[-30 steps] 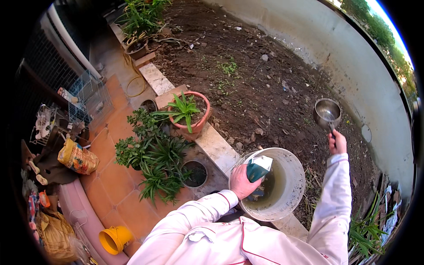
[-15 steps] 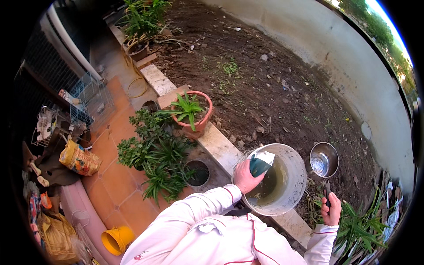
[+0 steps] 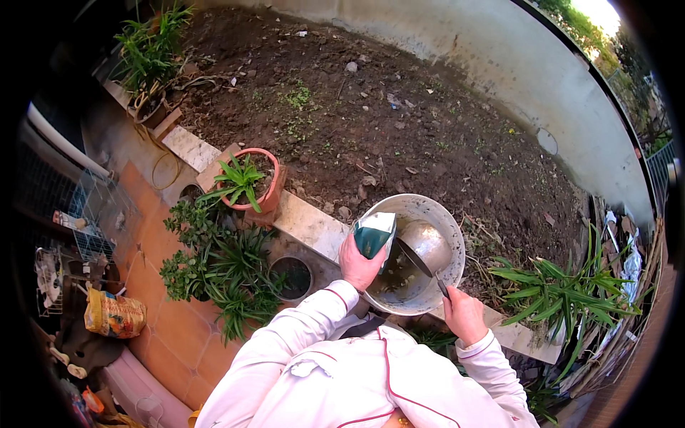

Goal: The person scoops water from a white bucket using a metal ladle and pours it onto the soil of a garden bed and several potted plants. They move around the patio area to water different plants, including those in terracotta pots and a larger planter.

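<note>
A whitish bucket (image 3: pixel 455 251) stands before me at the low stone ledge, with murky liquid in its bottom. My left hand (image 3: pixel 361 265) is wrapped round a green and white packet (image 3: pixel 374 237) at the bucket's left rim. By its dark handle, my right hand (image 3: pixel 465 315) grips a metal saucepan (image 3: pixel 427 248). The saucepan's bowl is tilted down inside the bucket, and its handle crosses the near right rim. How deep the saucepan dips into the liquid, I cannot tell.
A terracotta pot (image 3: pixel 268 194) with a green plant sits on the pale ledge (image 3: pixel 307 222). Leafy plants and a dark pot (image 3: pixel 291 278) stand left of me. Spiky leaves (image 3: pixel 564 289) grow at right. Dark soil (image 3: pixel 399 135) stretches to a concrete wall (image 3: pixel 492 64).
My right hand has brought the saucepan from the soil right of the bucket leftward into it. The packet stays in my left hand at the rim. The whole view has shifted.
</note>
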`<state>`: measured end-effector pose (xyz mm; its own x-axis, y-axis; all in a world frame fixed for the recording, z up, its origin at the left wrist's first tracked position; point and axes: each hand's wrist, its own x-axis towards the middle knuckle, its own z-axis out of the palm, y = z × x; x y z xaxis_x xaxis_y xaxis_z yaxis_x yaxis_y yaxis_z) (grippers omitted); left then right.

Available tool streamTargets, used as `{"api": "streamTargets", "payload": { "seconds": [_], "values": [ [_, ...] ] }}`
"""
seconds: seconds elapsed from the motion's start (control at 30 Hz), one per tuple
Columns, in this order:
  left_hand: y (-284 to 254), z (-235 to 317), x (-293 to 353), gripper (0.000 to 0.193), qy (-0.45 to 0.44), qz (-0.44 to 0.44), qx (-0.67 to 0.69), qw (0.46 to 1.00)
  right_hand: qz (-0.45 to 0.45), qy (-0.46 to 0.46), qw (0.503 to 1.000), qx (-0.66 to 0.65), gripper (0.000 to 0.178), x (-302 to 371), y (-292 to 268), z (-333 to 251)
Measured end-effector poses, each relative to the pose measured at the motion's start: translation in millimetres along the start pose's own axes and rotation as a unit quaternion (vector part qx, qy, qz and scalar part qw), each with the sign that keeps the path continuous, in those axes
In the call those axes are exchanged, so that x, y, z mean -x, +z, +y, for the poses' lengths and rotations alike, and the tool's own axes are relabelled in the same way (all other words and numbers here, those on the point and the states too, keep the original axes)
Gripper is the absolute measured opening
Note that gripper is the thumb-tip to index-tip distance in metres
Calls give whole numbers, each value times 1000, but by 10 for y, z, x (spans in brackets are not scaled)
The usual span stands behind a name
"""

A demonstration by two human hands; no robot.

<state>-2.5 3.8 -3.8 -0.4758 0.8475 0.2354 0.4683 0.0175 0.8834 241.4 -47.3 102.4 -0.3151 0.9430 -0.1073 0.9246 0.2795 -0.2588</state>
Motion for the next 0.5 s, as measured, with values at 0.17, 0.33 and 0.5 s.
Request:
{"api": "streamTargets", "payload": {
  "seconds": [0.17, 0.33, 0.5],
  "values": [
    [-18, -11, -5, 48, -10, -5, 5, 1000, -19, 24, 999, 11, 15, -28, 106, -138],
    [-10, -12, -16, 46, 1, -1, 23, 1000, -70, 5, 997, -8, 14, -184, 275, -205],
    [-14, -18, 1, 46, 0, -1, 3, 1000, -98, -12, 995, 34, 14, -278, 562, -240]
  ]
}}
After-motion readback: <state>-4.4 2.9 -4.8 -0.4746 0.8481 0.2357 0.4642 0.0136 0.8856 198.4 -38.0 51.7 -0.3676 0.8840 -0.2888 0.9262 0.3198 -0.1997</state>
